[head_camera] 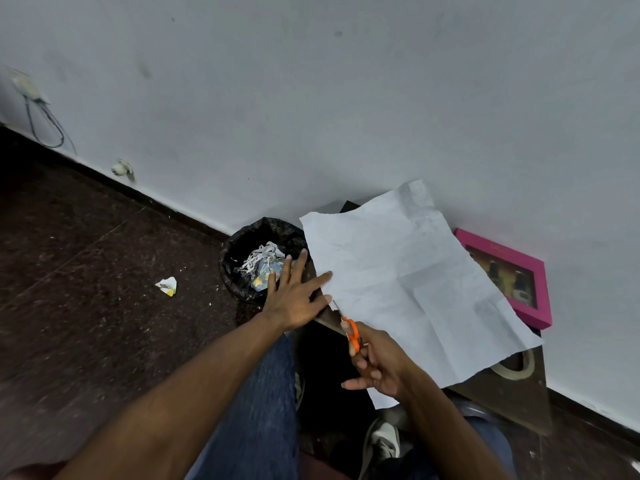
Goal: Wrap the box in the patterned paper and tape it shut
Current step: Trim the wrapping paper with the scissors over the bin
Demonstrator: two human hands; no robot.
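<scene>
**Trimming the sheet at the table's edge**

The right hand (379, 367) has its fingers curled through the orange scissors (351, 332), whose blades reach toward the near-left edge of the paper (412, 289); the blades are mostly hidden, so I can't say how far they are parted. The left hand (298, 296) lies flat with fingers spread, its fingertips pressing the sheet's edge just beside the cut. The paper lies white side up across the small dark table (512, 393), overhanging it toward the person. The box (512, 275), pink, sits at the far side by the wall, partly under the sheet. A tape roll (516, 367) peeks out from beneath the paper's right corner. A bin (256, 261) of scraps stands just left of the table.

The risk, I'd say, is a ragged or wandering cut: the sheet is creased and barely pinned, so it could slide or tear. The left fingertips also sit close to the blades.
</scene>
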